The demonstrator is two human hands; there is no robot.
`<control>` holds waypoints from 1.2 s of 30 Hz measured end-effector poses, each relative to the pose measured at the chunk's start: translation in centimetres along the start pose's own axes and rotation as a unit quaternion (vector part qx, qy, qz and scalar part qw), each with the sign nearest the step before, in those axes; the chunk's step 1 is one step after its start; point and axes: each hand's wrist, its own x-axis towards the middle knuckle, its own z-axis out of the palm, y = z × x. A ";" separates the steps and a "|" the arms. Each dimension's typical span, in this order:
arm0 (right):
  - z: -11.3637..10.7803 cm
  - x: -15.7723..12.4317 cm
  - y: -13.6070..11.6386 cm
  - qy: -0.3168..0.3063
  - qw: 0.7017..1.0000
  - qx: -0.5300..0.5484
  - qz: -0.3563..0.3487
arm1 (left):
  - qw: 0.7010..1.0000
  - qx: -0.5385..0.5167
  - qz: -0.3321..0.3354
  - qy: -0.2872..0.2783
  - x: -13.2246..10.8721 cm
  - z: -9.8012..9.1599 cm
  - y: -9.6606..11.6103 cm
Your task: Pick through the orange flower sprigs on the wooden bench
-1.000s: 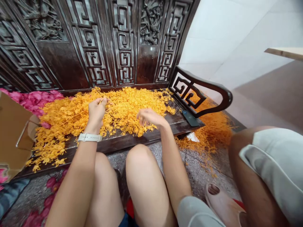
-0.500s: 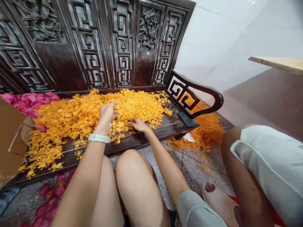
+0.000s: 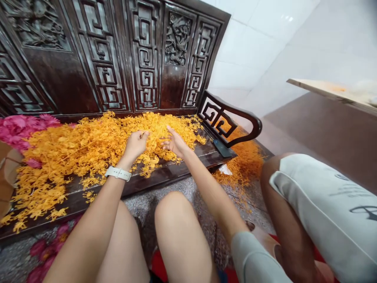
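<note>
Head view: pile of orange flower sprigs [image 3: 88, 145] spread across the dark wooden surface [image 3: 176, 167], from its left end to just short of the carved armrest [image 3: 232, 125] on the right. Both hands work at the pile's right-centre. A thin sprig stem [image 3: 142, 134] sits between them.

Around it: pink flowers [image 3: 17, 127] at the far left of the surface, touching the orange pile; more pink ones on the floor [image 3: 188, 188] at lower left. A brown cardboard box [image 3: 7, 177] cuts in at the left edge, over the pile's corner. A carved dark backrest [image 3: 118, 59] rises right behind the pile. A second orange heap [image 3: 247, 161] lies on the floor past the armrest, with a dark flat object [image 3: 221, 148] at the surface's right end, under the armrest. Another person's leg and grey shorts [image 3: 324, 212] fill the right side, well clear of the hands. The wearer's knees sit in front of the surface, nothing blocking the hands.

Left hand [image 3: 135, 144]: white watch [image 3: 118, 173] on the wrist, grip closed in a loose fist, fingertips pinching the stem, heel of the hand resting on the sprigs.

Right hand [image 3: 176, 142]: grip open, fingers spread and extended toward the left hand, touching the top of the pile; it encloses nothing I can make out.
</note>
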 end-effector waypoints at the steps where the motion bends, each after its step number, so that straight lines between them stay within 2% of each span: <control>1: 0.0 0.2 -0.4 0.003 1.000 0.026 0.008 | 0.995 0.078 0.058 -0.006 -0.4 -0.1 0.1; 3: -0.2 0.3 -1.2 0.014 0.997 0.069 0.025 | 0.969 0.188 0.154 -0.029 -1.2 -0.5 0.3; 4: -0.3 0.3 -1.6 0.019 0.995 0.086 0.036 | 0.958 0.222 0.178 -0.046 -1.7 -0.7 0.5; 6: -0.4 -0.1 -2.5 0.019 0.992 0.114 0.055 | 0.941 0.272 0.186 -0.074 -2.5 -1.0 0.9; 9: -0.2 -1.0 -3.5 0.005 0.992 0.108 0.059 | 0.923 0.331 0.175 -0.086 -3.4 -1.1 1.6; 11: 0.1 -1.6 -3.7 0.006 0.996 0.075 0.044 | 0.917 0.342 0.189 -0.084 -3.7 -1.0 2.1; 15: 0.3 -2.6 -3.5 0.059 0.998 0.030 -0.003 | 0.922 0.329 0.199 -0.053 -4.2 -1.0 2.8; 19: 0.1 -4.2 -3.0 0.084 0.996 0.033 -0.023 | 0.960 0.220 0.175 -0.014 -4.0 -1.0 2.9; 21: 0.1 -5.4 -2.9 0.080 0.995 0.048 -0.039 | 0.985 0.118 0.126 0.012 -3.9 -0.8 3.5; 23: 0.2 -6.7 -2.6 0.070 0.993 0.073 -0.059 | 0.998 -0.023 0.046 0.043 -4.0 -0.6 4.8; 25: 0.4 -7.8 -2.4 0.050 0.992 0.091 -0.073 | 0.983 -0.167 -0.031 0.068 -4.4 -0.7 6.5; 27: 0.7 -8.7 -2.1 0.029 0.992 0.096 -0.080 | 0.957 -0.265 -0.079 0.084 -5.1 -1.3 8.3; 32: 1.9 -10.2 -1.7 0.015 0.987 0.129 -0.090 | 0.915 -0.386 -0.095 0.072 -7.2 -3.2 10.7; 36: 2.4 -11.3 -0.9 0.006 0.982 0.163 -0.095 | 0.893 -0.436 -0.107 0.024 -8.7 -3.1 11.1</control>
